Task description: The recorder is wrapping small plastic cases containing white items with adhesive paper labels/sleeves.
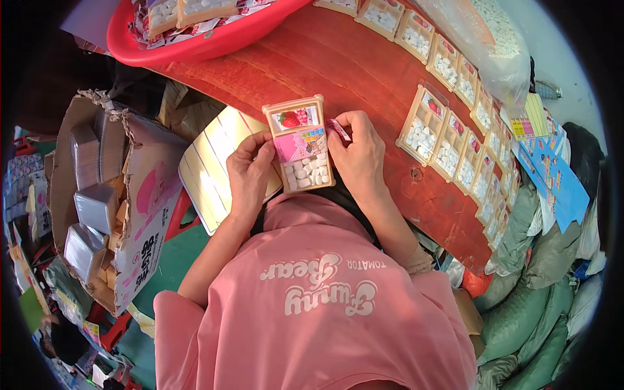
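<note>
In front of my chest is a small beige plastic tray (309,187), tilted up toward me. A strawberry-printed packet (296,118) fills its top compartment, and white candy-like pieces (305,172) fill the lower one. Between them, a pink printed card (299,145) lies across the middle. My left hand (249,170) grips the tray's left side, thumb near the card's edge. At the tray's right side, my right hand (359,153) is closed with a small pink printed packet or strip (340,131) pinched in it; the hand's lower fingers are partly hidden.
Rows of filled trays (448,159) line the right side of the red wooden table (312,58). A red basin (214,49) with packets stands at far left. On the left is a cardboard box (146,214) of plastic trays. A plastic bag of white pieces (507,71) sits far right.
</note>
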Demonstrator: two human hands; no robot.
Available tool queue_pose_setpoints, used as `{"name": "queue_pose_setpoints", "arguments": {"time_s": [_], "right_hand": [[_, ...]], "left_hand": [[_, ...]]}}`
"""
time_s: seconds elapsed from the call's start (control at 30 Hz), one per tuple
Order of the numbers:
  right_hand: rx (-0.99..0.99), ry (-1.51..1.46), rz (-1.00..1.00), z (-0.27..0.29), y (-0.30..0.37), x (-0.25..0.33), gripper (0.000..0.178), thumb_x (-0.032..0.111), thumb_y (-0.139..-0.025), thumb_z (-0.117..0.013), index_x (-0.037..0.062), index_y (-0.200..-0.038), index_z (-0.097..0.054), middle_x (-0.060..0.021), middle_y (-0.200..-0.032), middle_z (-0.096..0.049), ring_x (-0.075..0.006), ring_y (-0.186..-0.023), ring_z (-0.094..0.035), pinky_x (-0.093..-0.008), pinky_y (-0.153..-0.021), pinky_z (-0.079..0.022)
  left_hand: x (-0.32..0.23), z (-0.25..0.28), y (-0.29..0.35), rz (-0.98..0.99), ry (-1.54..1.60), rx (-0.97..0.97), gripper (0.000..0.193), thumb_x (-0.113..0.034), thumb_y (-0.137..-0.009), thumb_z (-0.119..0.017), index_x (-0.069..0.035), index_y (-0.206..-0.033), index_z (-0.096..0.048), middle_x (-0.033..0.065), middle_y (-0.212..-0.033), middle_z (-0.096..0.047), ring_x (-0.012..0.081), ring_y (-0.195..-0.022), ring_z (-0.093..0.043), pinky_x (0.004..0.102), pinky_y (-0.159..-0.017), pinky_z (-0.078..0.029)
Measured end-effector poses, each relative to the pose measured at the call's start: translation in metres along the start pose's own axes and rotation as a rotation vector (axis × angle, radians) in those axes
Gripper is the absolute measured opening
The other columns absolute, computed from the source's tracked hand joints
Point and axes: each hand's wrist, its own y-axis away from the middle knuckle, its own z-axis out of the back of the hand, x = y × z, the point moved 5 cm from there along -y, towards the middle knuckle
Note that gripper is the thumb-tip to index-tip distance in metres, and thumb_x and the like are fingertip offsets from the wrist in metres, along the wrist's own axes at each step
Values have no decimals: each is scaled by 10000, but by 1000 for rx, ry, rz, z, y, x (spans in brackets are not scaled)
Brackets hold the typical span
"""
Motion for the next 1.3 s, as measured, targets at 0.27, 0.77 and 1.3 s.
{"name": "queue_pose_setpoints", "arguments": {"time_s": [0.27,0.77,1.3], "right_hand": [[-13,-22,25,1,0,0,222,20,-737,-662,18,-875,-488,-122,-803,-587,-294,-736,-601,-376,-644,-481],[-24,-24,33,-2,2,2,213,31,-755,-656,20,-875,-480,-123,-793,-577,-295,-725,-595,-379,-630,-474],[0,-164,-121,4,-3,-9,211,80,-765,-695,23,-854,-513,-76,-768,-613,-168,-659,-603,-304,-581,-469]], "left_hand": [[-8,3,3,-157,-177,-38,181,-90,-912,-517,57,-949,-615,73,-875,-615,93,-782,-555,214,-632,-461],[-5,7,5,13,14,-94,262,-259,-958,-507,-12,-958,-594,-27,-742,-573,26,-626,-455,174,-540,-364],[2,-11,8,215,473,83,256,-157,-920,-554,52,-1066,-532,113,-952,-637,152,-845,-632,276,-777,-524]]}}
